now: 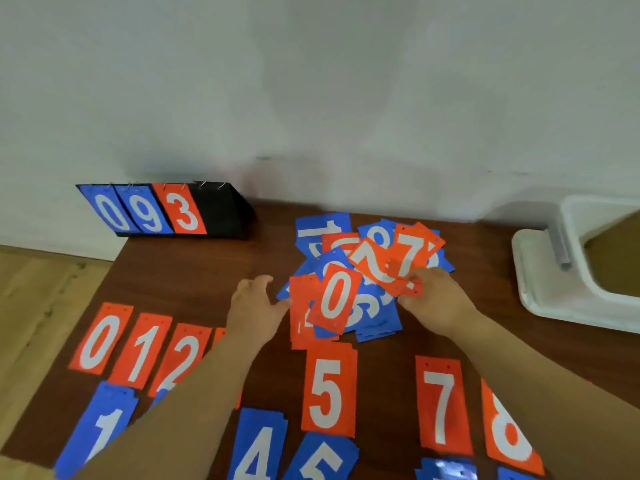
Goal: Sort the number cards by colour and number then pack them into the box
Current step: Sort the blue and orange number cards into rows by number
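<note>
Over the mixed pile (375, 308) — right grip (437, 301) clamped on a red card (406, 287), left grip (252, 306) apart just beside

Bare table (194, 271) lies open left of centre, between the scoreboard (166, 211) upper left and the card pile (363, 271); a white box (540, 299) blocks the right edge.

Table (194, 278): dark reddish-brown wood grain, meets the wall at the far edge.
Wall (311, 81): plain, pale grey-white, fills the upper half of the view.
Floor (38, 289): light wooden boards, left of the table.
Flip scoreboard (221, 213): black, ring-bound, stands at the table's far left corner against the wall; reads blue 0, blue 9, red 3, last panel bare black.
</note>
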Demonstrator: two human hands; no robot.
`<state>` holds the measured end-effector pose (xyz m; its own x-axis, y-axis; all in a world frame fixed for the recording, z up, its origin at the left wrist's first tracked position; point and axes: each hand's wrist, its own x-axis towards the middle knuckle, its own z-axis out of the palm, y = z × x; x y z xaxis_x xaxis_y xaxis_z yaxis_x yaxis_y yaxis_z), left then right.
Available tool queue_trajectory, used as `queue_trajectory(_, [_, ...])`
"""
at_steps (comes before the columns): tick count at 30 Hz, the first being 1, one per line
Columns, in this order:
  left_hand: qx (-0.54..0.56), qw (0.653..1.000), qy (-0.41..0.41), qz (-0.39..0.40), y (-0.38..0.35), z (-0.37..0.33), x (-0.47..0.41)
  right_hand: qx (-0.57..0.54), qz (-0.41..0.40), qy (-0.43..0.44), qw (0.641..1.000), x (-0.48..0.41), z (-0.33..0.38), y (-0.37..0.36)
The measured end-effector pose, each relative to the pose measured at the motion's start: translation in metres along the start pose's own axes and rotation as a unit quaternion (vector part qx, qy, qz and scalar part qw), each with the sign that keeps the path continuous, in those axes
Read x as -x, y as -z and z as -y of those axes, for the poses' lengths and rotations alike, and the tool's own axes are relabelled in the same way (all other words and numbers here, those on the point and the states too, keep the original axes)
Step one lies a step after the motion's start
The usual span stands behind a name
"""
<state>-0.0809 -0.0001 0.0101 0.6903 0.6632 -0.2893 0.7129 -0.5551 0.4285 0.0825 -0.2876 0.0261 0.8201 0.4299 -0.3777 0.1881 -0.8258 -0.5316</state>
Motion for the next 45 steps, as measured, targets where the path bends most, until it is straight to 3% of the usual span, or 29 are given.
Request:
queue_trajectory(6, [0.001,0.996,-0.088,0.020,0.003,-0.018,-0.094,0.050,-0.064,-0.072,0.994,-0.060,0.011,0.004])
queue_trajectory(10, [-0.061,0.984,-0.168,0.004,-0.007,-0.038,-0.155,0.101,-0.111,-0.077,0.986,-0.104,0.002,0.016])
queue_trajectory(18, [-0.168,0.942,-0.290,0.024,-0.047,-0.041,-0.226,0.168,-0.008,-0.034,0.985,-0.152,-0.023,0.007])
queue_trajectory(27, [-0.054,0.960,-0.273,-0.017,-0.051,-0.039,-0.227,0.107,-0.094,-0.048,0.989,-0.150,-0.025,0.003])
queue_trajectory(36, [-0.095,0.966,-0.230,0.075,-0.030,-0.067,-0.238,0.058,-0.134,-0.044,0.988,-0.133,-0.009,0.008])
queue_trajectory(41, [-0.093,0.967,-0.231,0.052,-0.024,-0.074,-0.229,0.005,-0.152,-0.047,0.987,-0.121,-0.002,0.018])
queue_trajectory(45, [-0.027,0.970,-0.235,0.052,-0.018,-0.074,-0.223,-0.039,-0.173,-0.058,0.983,-0.113,0.009,0.027])
